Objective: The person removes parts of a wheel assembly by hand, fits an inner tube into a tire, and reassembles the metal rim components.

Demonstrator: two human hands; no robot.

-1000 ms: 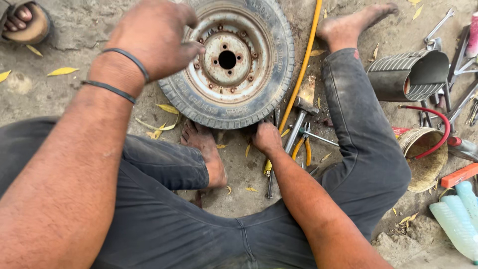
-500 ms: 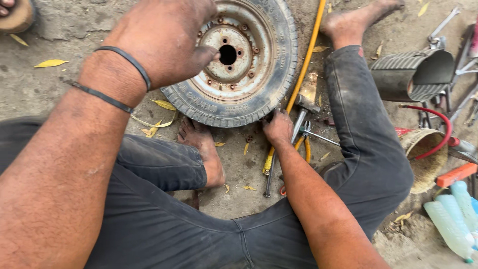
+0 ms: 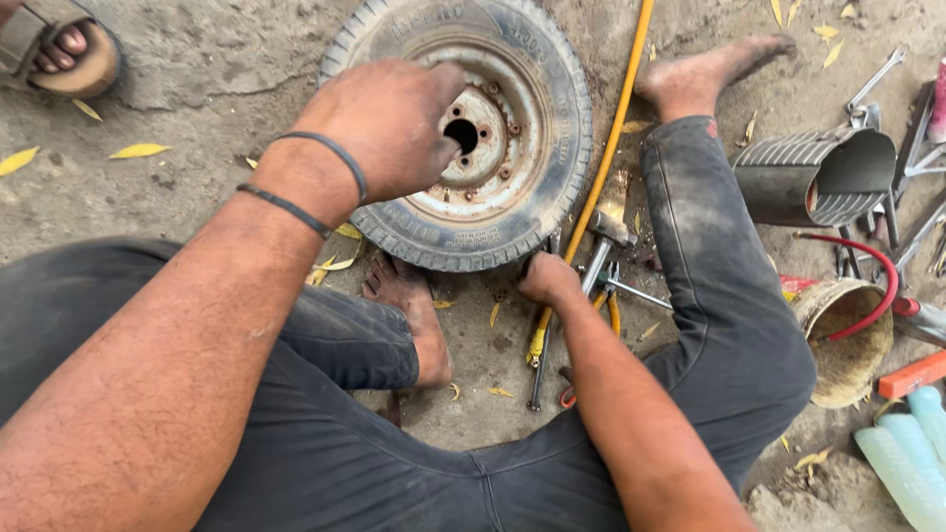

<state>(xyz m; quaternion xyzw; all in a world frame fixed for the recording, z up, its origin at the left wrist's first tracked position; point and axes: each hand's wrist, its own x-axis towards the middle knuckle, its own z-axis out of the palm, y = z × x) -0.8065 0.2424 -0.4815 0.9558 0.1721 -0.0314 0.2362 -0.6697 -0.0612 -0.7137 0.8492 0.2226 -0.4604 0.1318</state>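
A small tyre (image 3: 552, 108) on a rusty white rim (image 3: 493, 128) lies flat on the dirt in front of me. My left hand (image 3: 389, 123), with two dark bands at the wrist, rests over the rim's left side, its fingers near the hub hole. Down on the ground, my right hand (image 3: 547, 279) reaches among hand tools (image 3: 601, 266) just below the tyre; its fingers are hidden, so whether it grips one cannot be told. A yellow hose (image 3: 616, 128) runs past the tyre's right edge.
I sit with dark trousers and bare feet (image 3: 414, 315) around the tyre. A ribbed metal can (image 3: 818, 177), spanners (image 3: 872, 84), a bucket with a red hose (image 3: 847, 325) and pale plastic bottles (image 3: 902, 463) lie at right. Another person's sandalled foot (image 3: 59, 49) is top left.
The view has dropped closer to the tyre. My left hand slid from the tyre's left edge onto the rim. My right hand stayed among the tools.
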